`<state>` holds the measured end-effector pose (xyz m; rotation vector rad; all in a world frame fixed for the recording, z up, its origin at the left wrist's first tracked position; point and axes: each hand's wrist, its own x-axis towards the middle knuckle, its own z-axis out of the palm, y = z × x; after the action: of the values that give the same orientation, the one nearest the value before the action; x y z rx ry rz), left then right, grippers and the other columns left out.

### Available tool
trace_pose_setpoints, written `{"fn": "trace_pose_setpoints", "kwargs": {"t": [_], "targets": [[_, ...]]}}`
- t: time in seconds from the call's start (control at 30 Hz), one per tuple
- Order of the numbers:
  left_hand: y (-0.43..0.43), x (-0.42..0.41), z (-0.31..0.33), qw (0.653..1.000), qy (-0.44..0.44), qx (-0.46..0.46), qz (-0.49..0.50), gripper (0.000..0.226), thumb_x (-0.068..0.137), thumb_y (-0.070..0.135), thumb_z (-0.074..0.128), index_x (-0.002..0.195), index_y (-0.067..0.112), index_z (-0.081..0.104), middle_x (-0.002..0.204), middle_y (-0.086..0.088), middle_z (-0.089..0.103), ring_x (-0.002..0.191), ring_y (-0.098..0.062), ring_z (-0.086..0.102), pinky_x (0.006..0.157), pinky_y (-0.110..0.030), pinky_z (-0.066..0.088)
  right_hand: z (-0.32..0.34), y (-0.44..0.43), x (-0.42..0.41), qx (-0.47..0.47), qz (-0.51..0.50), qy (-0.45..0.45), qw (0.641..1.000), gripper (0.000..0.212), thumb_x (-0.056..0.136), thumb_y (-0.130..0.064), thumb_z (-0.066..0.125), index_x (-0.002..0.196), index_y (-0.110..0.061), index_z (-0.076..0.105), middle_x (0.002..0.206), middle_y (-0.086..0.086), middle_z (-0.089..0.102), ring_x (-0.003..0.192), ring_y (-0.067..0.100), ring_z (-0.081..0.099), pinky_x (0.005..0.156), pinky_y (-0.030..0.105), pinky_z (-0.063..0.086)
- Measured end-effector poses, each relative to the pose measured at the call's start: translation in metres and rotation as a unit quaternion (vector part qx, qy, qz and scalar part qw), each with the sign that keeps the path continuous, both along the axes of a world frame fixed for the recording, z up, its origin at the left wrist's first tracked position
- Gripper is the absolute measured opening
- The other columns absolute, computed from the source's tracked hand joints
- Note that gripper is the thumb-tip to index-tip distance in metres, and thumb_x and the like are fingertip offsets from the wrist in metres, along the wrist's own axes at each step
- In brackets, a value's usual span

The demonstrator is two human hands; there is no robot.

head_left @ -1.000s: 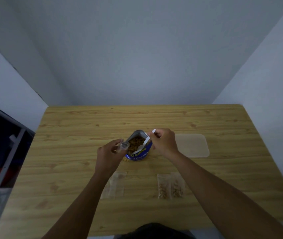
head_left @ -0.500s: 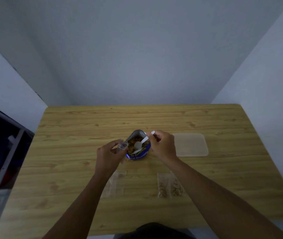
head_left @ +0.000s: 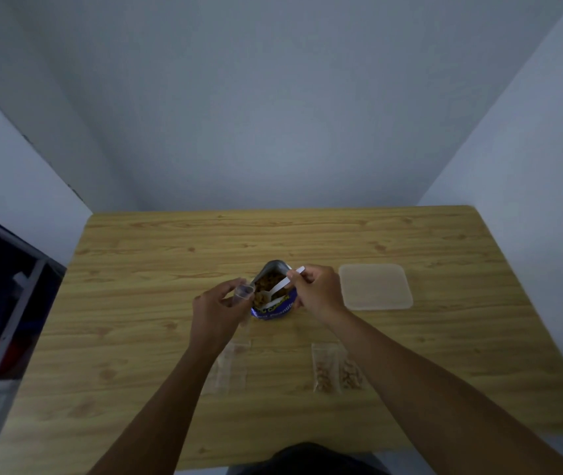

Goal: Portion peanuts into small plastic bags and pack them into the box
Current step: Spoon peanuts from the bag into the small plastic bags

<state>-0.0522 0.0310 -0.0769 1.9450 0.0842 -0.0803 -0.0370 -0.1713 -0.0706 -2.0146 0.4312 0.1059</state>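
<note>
Spoon (head_left: pixel 275 290) bowl down-left, handle up-right

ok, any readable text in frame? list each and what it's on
"Peanuts": pale letters low on the blue peanut pouch, blurred, so a likely reading; the word before it is unreadable.
Yellow brand word above it on the pouch: too blurred to read.
Filled bags, empty bags, translucent box, white spoon: no text visible.
</note>
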Motion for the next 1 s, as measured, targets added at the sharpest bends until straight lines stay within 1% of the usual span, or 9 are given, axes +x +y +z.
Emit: {"fn": "trace_pose_setpoints", "kwargs": {"t": [0.1, 0.17, 0.23, 0.37, 0.47, 0.6, 0.77, 0.9, 1.0], "targets": [[0.003, 0.001, -0.002, 1.000, 0.004, 0.013, -0.002, 0.041, 0.079, 0.019, 0.081, 0.119, 0.014, 0.069, 0.089, 0.004, 0.076, 0.075, -0.005, 0.074, 0.063, -0.028, 0.062, 0.001, -0.002, 0.005, 0.025, -0.043, 0.011, 0.999, 0.031, 0.096, -0.030, 0.067, 0.072, -0.012, 0.074, 0.046, 0.002, 0.065, 0.042, 0.016, 0.064, 0.058, 0.035, 0.060], [0.006, 0.002, -0.004, 1.000, 0.002, 0.017, 0.003, 0.040, 0.079, 0.022, 0.081, 0.117, 0.017, 0.071, 0.081, 0.003, 0.076, 0.073, -0.019, 0.075, 0.062, -0.043, 0.062, 0.004, -0.004, 0.006, 0.050, -0.069, 0.020, 0.996, 0.030, 0.097, -0.027, 0.066, 0.075, -0.009, 0.075, 0.046, -0.004, 0.064, 0.042, 0.016, 0.061, 0.057, 0.033, 0.059], [0.007, 0.004, -0.005, 0.999, -0.015, 0.028, 0.009, 0.039, 0.078, 0.024, 0.081, 0.116, 0.019, 0.071, 0.076, 0.001, 0.075, 0.068, -0.029, 0.072, 0.058, -0.048, 0.059, 0.005, -0.007, 0.007, 0.069, -0.082, 0.029, 0.994, 0.030, 0.098, -0.026, 0.065, 0.076, -0.008, 0.076, 0.049, -0.006, 0.067, 0.042, 0.015, 0.059, 0.056, 0.030, 0.056], [0.003, 0.009, -0.002, 0.998, -0.039, 0.046, 0.024, 0.037, 0.078, 0.023, 0.082, 0.114, 0.019, 0.072, 0.083, 0.003, 0.071, 0.057, -0.007, 0.062, 0.055, -0.028, 0.053, 0.005, -0.015, 0.009, 0.106, -0.125, 0.040, 0.986, 0.030, 0.096, -0.025, 0.065, 0.070, -0.015, 0.075, 0.073, 0.013, 0.077, 0.041, 0.012, 0.054, 0.059, 0.031, 0.055], [-0.001, 0.014, 0.004, 0.993, -0.074, 0.091, 0.010, 0.035, 0.080, 0.024, 0.080, 0.113, 0.018, 0.072, 0.095, 0.004, 0.068, 0.056, -0.006, 0.056, 0.054, -0.014, 0.045, 0.010, -0.024, 0.009, 0.157, -0.157, 0.056, 0.973, 0.020, 0.096, -0.021, 0.066, 0.081, -0.011, 0.074, 0.076, 0.005, 0.079, 0.040, 0.011, 0.051, 0.050, 0.025, 0.051], [-0.006, 0.021, 0.010, 0.988, -0.080, 0.130, -0.009, 0.037, 0.081, 0.028, 0.077, 0.117, 0.021, 0.070, 0.103, 0.005, 0.064, 0.075, -0.003, 0.057, 0.063, -0.017, 0.044, 0.016, -0.038, 0.013, 0.201, -0.191, 0.064, 0.959, 0.015, 0.096, -0.019, 0.067, 0.086, -0.009, 0.073, 0.077, 0.005, 0.079, 0.044, 0.015, 0.052, 0.049, 0.027, 0.051], [-0.013, 0.030, 0.012, 0.983, -0.072, 0.165, -0.027, 0.040, 0.079, 0.035, 0.075, 0.118, 0.029, 0.069, 0.102, 0.010, 0.060, 0.084, -0.011, 0.060, 0.068, -0.031, 0.054, 0.036, -0.048, 0.026, 0.224, -0.187, 0.036, 0.956, 0.013, 0.095, -0.017, 0.068, 0.092, -0.007, 0.074, 0.079, 0.007, 0.079, 0.045, 0.016, 0.052, 0.049, 0.028, 0.049], [-0.027, 0.035, 0.021, 0.983, -0.074, 0.162, -0.043, 0.035, 0.076, 0.037, 0.073, 0.110, 0.038, 0.069, 0.096, 0.013, 0.062, 0.082, -0.013, 0.061, 0.068, -0.034, 0.055, 0.059, -0.046, 0.032, 0.177, -0.145, -0.008, 0.973, 0.015, 0.095, -0.018, 0.068, 0.088, -0.007, 0.076, 0.075, 0.005, 0.078, 0.041, 0.016, 0.053, 0.049, 0.027, 0.050], [-0.038, 0.038, 0.025, 0.987, -0.056, 0.139, -0.054, 0.033, 0.075, 0.046, 0.066, 0.107, 0.041, 0.066, 0.088, 0.013, 0.069, 0.077, -0.013, 0.066, 0.067, -0.038, 0.058, 0.071, -0.036, 0.032, 0.112, -0.066, -0.062, 0.990, 0.020, 0.094, -0.022, 0.068, 0.080, -0.010, 0.076, 0.073, 0.002, 0.078, 0.039, 0.017, 0.056, 0.048, 0.027, 0.051]]}}
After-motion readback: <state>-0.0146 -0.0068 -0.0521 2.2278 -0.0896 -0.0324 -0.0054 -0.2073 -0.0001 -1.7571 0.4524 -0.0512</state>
